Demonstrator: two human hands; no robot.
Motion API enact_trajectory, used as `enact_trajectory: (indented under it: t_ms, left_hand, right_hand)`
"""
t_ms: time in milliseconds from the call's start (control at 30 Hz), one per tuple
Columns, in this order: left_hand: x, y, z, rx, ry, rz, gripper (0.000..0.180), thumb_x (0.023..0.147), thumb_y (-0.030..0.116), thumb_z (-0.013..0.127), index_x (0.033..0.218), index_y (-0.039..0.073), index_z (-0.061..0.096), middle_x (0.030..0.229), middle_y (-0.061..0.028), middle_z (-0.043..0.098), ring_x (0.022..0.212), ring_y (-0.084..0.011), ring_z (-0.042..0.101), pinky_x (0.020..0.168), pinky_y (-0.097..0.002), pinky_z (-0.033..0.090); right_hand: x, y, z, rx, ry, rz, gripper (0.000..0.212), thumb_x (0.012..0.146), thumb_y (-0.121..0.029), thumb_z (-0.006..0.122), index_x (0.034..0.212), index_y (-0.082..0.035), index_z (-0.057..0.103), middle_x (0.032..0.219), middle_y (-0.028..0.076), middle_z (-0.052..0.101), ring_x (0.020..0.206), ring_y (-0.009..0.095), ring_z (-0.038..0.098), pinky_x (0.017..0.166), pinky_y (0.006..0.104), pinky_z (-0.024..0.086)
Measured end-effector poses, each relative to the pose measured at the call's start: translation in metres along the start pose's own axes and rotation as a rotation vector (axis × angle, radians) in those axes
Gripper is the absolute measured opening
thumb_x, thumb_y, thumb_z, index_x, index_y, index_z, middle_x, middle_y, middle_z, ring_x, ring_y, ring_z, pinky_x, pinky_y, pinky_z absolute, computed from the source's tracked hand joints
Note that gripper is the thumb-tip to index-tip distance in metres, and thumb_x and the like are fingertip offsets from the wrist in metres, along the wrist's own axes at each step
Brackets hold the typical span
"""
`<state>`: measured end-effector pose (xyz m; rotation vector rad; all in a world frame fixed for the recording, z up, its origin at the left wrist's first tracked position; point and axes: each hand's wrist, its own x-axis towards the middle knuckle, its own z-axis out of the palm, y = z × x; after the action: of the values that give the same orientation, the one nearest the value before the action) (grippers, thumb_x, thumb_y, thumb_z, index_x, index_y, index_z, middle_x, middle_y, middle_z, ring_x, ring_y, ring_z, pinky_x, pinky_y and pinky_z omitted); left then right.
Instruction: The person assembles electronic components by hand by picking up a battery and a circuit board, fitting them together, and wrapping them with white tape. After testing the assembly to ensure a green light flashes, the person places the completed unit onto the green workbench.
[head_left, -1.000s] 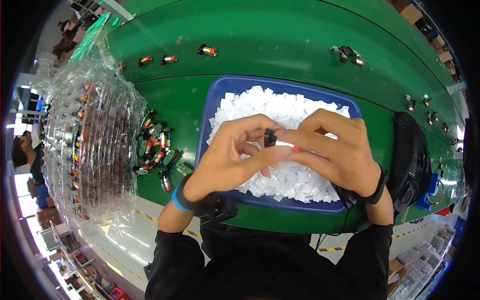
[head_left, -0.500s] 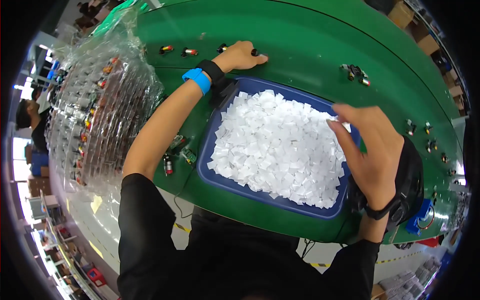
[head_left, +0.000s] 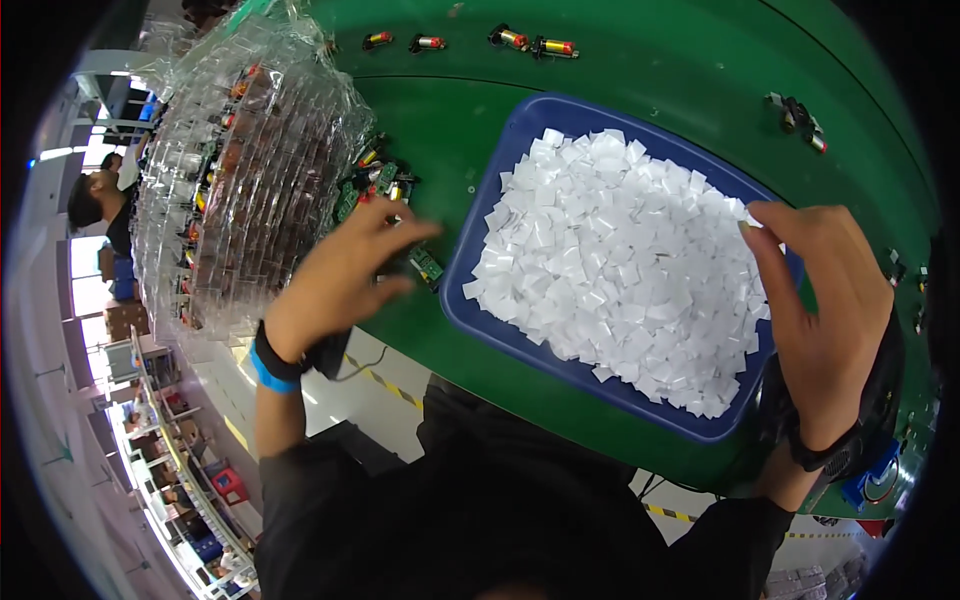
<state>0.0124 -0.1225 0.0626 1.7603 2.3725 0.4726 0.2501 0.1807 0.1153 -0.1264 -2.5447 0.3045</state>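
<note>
My left hand (head_left: 345,275) hovers over the table's left edge, its fingers apart and holding nothing. It is nearest to a small pile of electronic parts (head_left: 395,190), with green circuit boards and red-and-yellow cylinders. One green board (head_left: 426,264) lies just past its fingers. My right hand (head_left: 825,290) is over the right rim of a blue tray (head_left: 462,290), thumb and forefinger pinched together. Whether a white piece sits between those fingertips I cannot make out. Many small white square pieces (head_left: 620,270) fill the tray.
Several cylindrical parts (head_left: 555,48) lie in a row along the far side, with a dark cluster (head_left: 797,122) at far right. Stacked clear plastic trays (head_left: 250,190) in wrap rise at left. A black object (head_left: 880,385) stands behind my right wrist. Another person (head_left: 97,205) is at far left.
My left hand has come back from the far row toward the pile at left, leaving a cylindrical part in the row. My right hand stays pinched by the tray. The view has shifted.
</note>
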Motion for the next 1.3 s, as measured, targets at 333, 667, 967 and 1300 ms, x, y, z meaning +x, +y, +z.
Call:
enact_trajectory:
  t_ms: [333, 667, 967, 1300]
  left_hand:
    - [-0.014, 0.014, -0.013, -0.341, 0.096, -0.327, 0.028, 0.091, 0.006, 0.073, 0.118, 0.004, 0.066, 0.096, -0.0103, 0.067, 0.079, -0.0218, 0.065, 0.066, -0.033, 0.055]
    - [0.089, 0.102, 0.039, -1.695, -0.044, -0.158, 0.028, 0.102, 0.01, 0.061, 0.123, -0.009, 0.061, 0.107, -0.0131, 0.07, 0.092, -0.0172, 0.069, 0.071, -0.0311, 0.062]
    - [0.106, 0.116, 0.053, -1.526, 0.029, -0.081, 0.036, 0.099, -0.001, 0.051, 0.134, -0.01, 0.051, 0.118, -0.0172, 0.067, 0.099, -0.0223, 0.07, 0.078, -0.0366, 0.064]
    - [0.097, 0.104, 0.06, -1.548, 0.015, -0.163, 0.032, 0.099, -0.001, 0.051, 0.131, -0.006, 0.052, 0.113, -0.014, 0.067, 0.097, -0.0181, 0.069, 0.076, -0.0309, 0.062]
  right_hand:
    - [-0.003, -0.018, 0.006, 0.22, -0.109, 0.002, 0.025, 0.078, 0.004, 0.08, 0.1, 0.001, 0.07, 0.085, 0.012, 0.069, 0.076, 0.025, 0.066, 0.066, 0.0302, 0.05]
    - [-0.009, -0.028, 0.029, 0.406, -0.048, 0.105, 0.045, 0.076, -0.006, 0.084, 0.117, -0.003, 0.065, 0.102, 0.011, 0.068, 0.079, 0.024, 0.068, 0.067, 0.0306, 0.055]
    - [-0.007, -0.011, 0.028, 0.147, -0.061, 0.053, 0.04, 0.077, -0.005, 0.083, 0.113, -0.003, 0.065, 0.098, 0.009, 0.067, 0.079, 0.021, 0.069, 0.061, 0.0301, 0.055]
    - [-0.006, -0.009, 0.037, 0.286, -0.123, 0.097, 0.033, 0.081, 0.002, 0.077, 0.112, -0.002, 0.067, 0.088, 0.01, 0.069, 0.071, 0.021, 0.069, 0.059, 0.028, 0.053]
